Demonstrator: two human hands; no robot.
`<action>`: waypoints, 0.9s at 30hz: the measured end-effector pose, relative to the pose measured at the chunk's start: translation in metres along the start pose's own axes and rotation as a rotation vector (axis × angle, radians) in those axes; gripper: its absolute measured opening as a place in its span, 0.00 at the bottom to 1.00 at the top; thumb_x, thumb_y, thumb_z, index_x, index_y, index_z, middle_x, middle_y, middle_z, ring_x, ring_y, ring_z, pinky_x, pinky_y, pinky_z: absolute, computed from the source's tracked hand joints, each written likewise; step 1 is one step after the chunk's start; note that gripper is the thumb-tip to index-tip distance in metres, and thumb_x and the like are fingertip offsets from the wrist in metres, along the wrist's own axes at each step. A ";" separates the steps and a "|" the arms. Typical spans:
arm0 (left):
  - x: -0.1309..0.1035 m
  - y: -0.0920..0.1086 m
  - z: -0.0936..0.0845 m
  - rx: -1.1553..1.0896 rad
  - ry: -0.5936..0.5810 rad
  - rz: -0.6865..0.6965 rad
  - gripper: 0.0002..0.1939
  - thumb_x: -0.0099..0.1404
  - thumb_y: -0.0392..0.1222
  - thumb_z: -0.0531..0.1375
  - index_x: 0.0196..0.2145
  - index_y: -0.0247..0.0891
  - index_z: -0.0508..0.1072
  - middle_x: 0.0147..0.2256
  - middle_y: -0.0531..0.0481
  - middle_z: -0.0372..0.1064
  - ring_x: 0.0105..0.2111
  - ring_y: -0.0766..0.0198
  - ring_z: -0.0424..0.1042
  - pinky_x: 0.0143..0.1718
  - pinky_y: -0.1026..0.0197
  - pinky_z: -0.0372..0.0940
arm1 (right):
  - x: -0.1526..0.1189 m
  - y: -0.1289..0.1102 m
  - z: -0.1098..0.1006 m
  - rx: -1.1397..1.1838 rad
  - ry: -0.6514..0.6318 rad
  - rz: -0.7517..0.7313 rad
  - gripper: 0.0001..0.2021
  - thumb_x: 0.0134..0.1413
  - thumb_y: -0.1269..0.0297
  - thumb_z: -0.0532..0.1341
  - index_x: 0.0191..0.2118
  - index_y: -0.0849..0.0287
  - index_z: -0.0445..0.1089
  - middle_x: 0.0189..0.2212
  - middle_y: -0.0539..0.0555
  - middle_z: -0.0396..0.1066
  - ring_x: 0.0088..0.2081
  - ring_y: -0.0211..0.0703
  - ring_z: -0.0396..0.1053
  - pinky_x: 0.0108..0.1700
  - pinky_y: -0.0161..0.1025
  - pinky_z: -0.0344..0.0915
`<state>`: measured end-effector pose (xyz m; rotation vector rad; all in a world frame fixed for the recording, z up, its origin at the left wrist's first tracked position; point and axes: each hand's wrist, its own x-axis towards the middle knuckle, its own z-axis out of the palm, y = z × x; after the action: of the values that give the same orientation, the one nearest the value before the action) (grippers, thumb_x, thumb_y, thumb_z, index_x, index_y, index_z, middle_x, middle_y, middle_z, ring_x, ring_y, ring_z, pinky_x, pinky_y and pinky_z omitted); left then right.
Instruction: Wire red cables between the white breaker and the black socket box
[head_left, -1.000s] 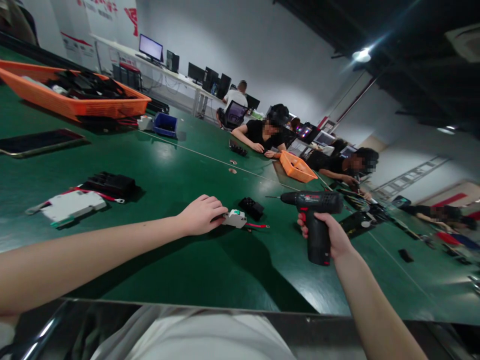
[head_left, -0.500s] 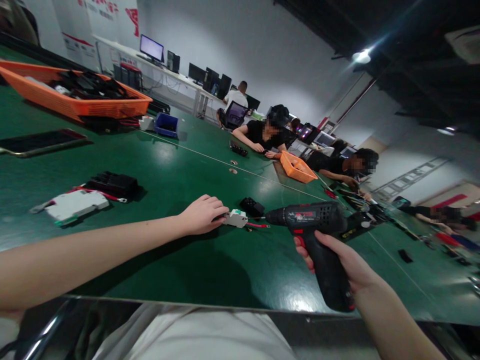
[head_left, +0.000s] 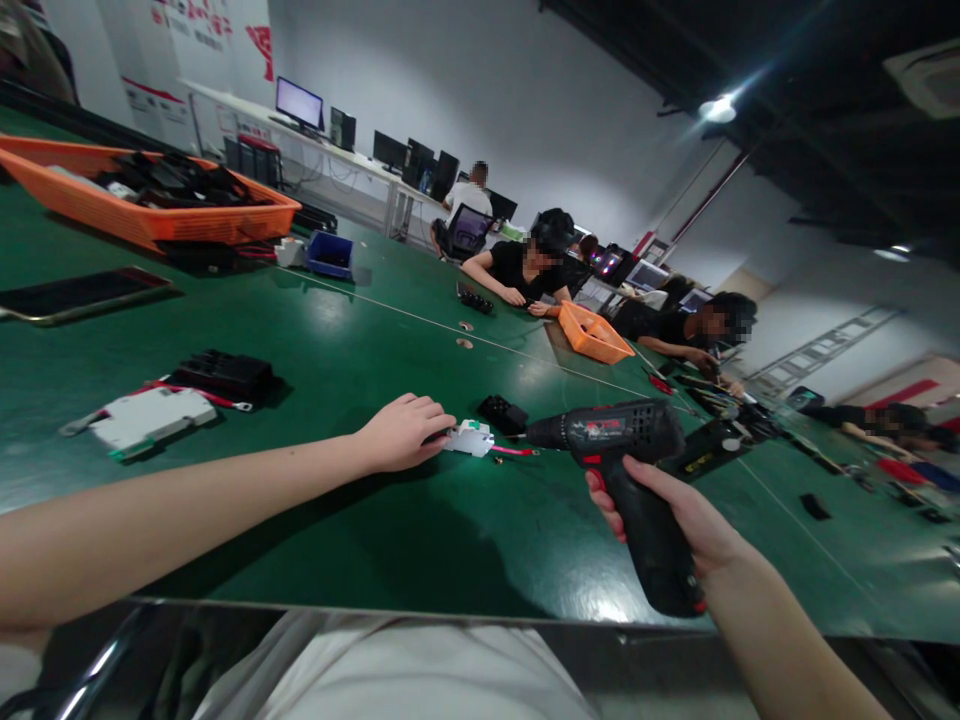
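My left hand (head_left: 409, 432) is closed on the left end of a small white module (head_left: 471, 438) lying on the green table. A red wire (head_left: 514, 451) with a ring end comes out of the module's right side. My right hand (head_left: 675, 510) grips a black and red power drill (head_left: 630, 440) by its handle, fingers near the trigger. The drill's bit points left and its tip is at the module's right end. Behind them sits a black block (head_left: 502, 412). A bright light falls on the module.
Another white module (head_left: 154, 418) and a black connector (head_left: 221, 375) lie at the left, with a phone (head_left: 86, 293), an orange basket (head_left: 217, 222) and a blue bin (head_left: 330, 256) beyond. Across the table, people work near a second orange basket (head_left: 596, 335).
The drill has shifted very slightly left, and the module's right end is now brightly lit. My left hand keeps its hold.
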<state>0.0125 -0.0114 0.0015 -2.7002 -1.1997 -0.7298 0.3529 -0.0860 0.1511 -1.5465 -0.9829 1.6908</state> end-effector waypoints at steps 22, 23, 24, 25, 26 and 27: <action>0.001 0.001 -0.001 0.012 -0.014 -0.002 0.13 0.73 0.46 0.54 0.51 0.42 0.72 0.46 0.46 0.74 0.46 0.58 0.72 0.45 0.56 0.62 | -0.002 -0.001 0.007 -0.067 -0.008 -0.031 0.12 0.59 0.57 0.66 0.40 0.63 0.75 0.29 0.56 0.76 0.24 0.37 0.72 0.24 0.31 0.71; 0.001 0.001 -0.001 0.012 -0.013 -0.002 0.13 0.73 0.46 0.54 0.51 0.42 0.72 0.46 0.46 0.74 0.46 0.58 0.72 0.45 0.56 0.62 | -0.002 -0.001 0.007 -0.067 -0.010 -0.028 0.13 0.59 0.57 0.66 0.40 0.63 0.75 0.30 0.57 0.76 0.24 0.37 0.72 0.24 0.31 0.71; 0.001 0.001 -0.001 0.013 -0.012 -0.003 0.13 0.73 0.45 0.54 0.51 0.42 0.72 0.46 0.46 0.74 0.46 0.58 0.72 0.45 0.56 0.62 | -0.002 -0.001 0.007 -0.069 -0.013 -0.025 0.13 0.58 0.57 0.66 0.40 0.63 0.75 0.30 0.57 0.77 0.24 0.37 0.72 0.24 0.31 0.71; 0.001 0.001 -0.001 0.015 -0.012 -0.004 0.13 0.73 0.45 0.54 0.51 0.42 0.72 0.46 0.46 0.74 0.46 0.58 0.72 0.44 0.56 0.62 | -0.001 -0.001 0.007 -0.071 -0.019 -0.025 0.13 0.58 0.56 0.66 0.40 0.63 0.76 0.30 0.57 0.77 0.24 0.37 0.72 0.24 0.31 0.71; 0.001 0.001 -0.001 0.017 -0.013 -0.005 0.13 0.72 0.45 0.54 0.51 0.42 0.72 0.46 0.46 0.74 0.45 0.58 0.72 0.43 0.56 0.62 | -0.001 -0.001 0.007 -0.075 -0.024 -0.029 0.14 0.58 0.56 0.66 0.40 0.64 0.76 0.30 0.57 0.77 0.24 0.37 0.72 0.24 0.30 0.71; 0.001 0.001 -0.001 0.019 -0.015 -0.006 0.13 0.72 0.45 0.55 0.51 0.41 0.72 0.46 0.46 0.74 0.45 0.58 0.72 0.43 0.56 0.62 | 0.000 0.000 0.007 -0.080 -0.029 -0.035 0.14 0.58 0.56 0.66 0.40 0.64 0.76 0.31 0.57 0.77 0.24 0.37 0.72 0.24 0.30 0.70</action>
<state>0.0134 -0.0116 0.0027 -2.6932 -1.2121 -0.6961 0.3462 -0.0866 0.1517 -1.5508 -1.0988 1.6718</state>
